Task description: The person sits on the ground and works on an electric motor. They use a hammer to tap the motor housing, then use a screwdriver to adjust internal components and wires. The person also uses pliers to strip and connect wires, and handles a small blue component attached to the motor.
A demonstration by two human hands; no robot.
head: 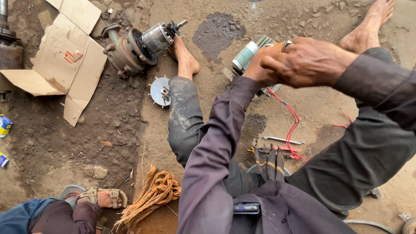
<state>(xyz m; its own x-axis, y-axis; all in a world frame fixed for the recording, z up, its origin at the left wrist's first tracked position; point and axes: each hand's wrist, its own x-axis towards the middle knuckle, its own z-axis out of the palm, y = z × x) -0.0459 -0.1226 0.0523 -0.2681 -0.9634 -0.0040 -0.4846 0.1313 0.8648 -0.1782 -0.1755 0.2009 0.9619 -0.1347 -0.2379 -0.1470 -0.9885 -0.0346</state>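
Far off to the left of your grip, a flattened cardboard box (65, 56) lies on the dirt, and just past it a dismantled motor housing with its rotor and shaft (141, 43) rests on its side. Nearer you on that side, a white fan wheel (160, 91) lies beside your left leg, and a bundle of copper-coloured wire (156, 193) is heaped on the ground below it. At the bottom left corner another person's sandalled foot (102, 197) shows, well apart from your hands.

Your left hand (260, 65) reaches forward from the purple sleeve and closes around the near end of a greenish-white cylinder part (246, 55), which sticks out up and to the left of your grip, over a ribbed grey casing (264, 42) on the ground. How tightly the fingers clamp it, you cannot tell, since the right hand covers them.

Your right hand (307, 60), a ring on one finger, is curled over the left, fingers bent and pressed against it; whether it pinches anything itself cannot be told.

Below the grip, red wires (292, 125) trail down toward you, past a slim metal spanner (284, 141), to pliers with dark handles (268, 162) lying by your lap.
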